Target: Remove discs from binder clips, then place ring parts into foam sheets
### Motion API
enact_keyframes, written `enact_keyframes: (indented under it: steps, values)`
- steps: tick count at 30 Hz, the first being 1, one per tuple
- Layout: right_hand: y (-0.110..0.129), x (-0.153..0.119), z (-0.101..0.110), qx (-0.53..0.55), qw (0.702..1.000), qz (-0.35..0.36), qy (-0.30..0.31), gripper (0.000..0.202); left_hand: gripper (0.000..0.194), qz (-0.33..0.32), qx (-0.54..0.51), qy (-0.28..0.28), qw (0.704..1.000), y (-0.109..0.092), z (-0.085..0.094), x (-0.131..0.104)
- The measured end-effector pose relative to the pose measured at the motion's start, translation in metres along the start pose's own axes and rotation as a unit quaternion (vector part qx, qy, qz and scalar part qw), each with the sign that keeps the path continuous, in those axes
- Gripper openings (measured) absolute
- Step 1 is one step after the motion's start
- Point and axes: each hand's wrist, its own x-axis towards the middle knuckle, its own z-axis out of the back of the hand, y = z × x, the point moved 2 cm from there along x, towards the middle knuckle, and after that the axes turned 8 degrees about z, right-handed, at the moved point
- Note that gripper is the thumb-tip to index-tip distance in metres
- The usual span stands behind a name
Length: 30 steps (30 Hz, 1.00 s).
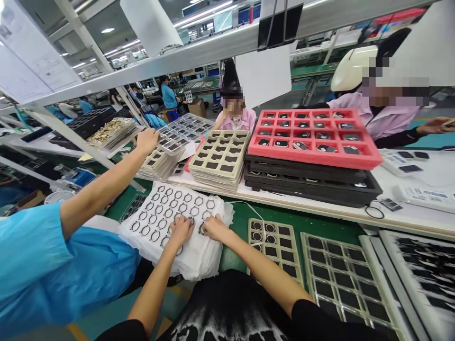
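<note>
Rows of thin black rings lie on a pile of white sheets with ragged edges. Over the front of the pile, my left hand has its fingers bent and pinched at a ring. Close by on the right, my right hand pinches another ring at the sheet's right side. The fingertips partly cover both rings. To the right of the pile, a beige tray holds a few similar rings in its left pockets.
A clear tray lies at the right. Behind are stacked beige trays and a pink foam tray on black ones. At the left, a co-worker's arm reaches to a clear tray. A metal shelf bar crosses above.
</note>
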Motion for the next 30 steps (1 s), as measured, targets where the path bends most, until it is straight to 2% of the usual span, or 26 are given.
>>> enact_keyframes:
  steps: [5,8,10,13,16,20,23,25,27,30]
  values:
    - [-0.003,-0.002,0.004,0.013,0.998,0.023,-0.050,0.013,0.025,-0.024,-0.007,0.016,1.000,0.002,0.014,0.002]
    - [-0.007,-0.006,0.007,0.007,0.995,-0.001,-0.103,0.022,0.026,-0.013,-0.041,-0.014,0.999,0.003,0.024,0.002]
    - [-0.011,-0.006,0.010,0.000,0.989,-0.016,-0.146,0.021,0.025,-0.009,-0.059,-0.044,0.997,0.002,0.033,0.005]
    - [-0.015,-0.001,0.013,-0.014,0.982,-0.022,-0.189,0.016,0.023,-0.022,-0.075,-0.093,0.993,-0.006,0.047,0.011]
    - [-0.015,0.003,0.018,-0.030,0.979,-0.018,-0.202,0.014,0.023,-0.043,-0.087,-0.125,0.987,-0.016,0.059,0.017]
    - [-0.017,-0.009,0.022,-0.013,0.973,-0.032,-0.227,0.017,0.022,-0.062,-0.122,-0.151,0.979,-0.036,0.063,0.016]
    - [-0.026,-0.043,0.012,0.024,0.966,-0.079,-0.245,0.016,0.022,-0.095,-0.176,-0.149,0.968,-0.061,0.051,0.006]
    - [-0.035,-0.078,-0.006,0.050,0.960,-0.123,-0.247,0.015,0.023,-0.134,-0.216,-0.126,0.959,-0.084,0.032,-0.005]
    - [-0.044,-0.119,-0.031,0.076,0.952,-0.178,-0.237,0.014,0.025,-0.167,-0.237,-0.077,0.954,-0.110,0.007,-0.019]
    - [-0.052,-0.179,-0.070,0.122,0.932,-0.270,-0.208,0.013,0.024,-0.194,-0.212,0.026,0.958,-0.150,-0.040,-0.041]
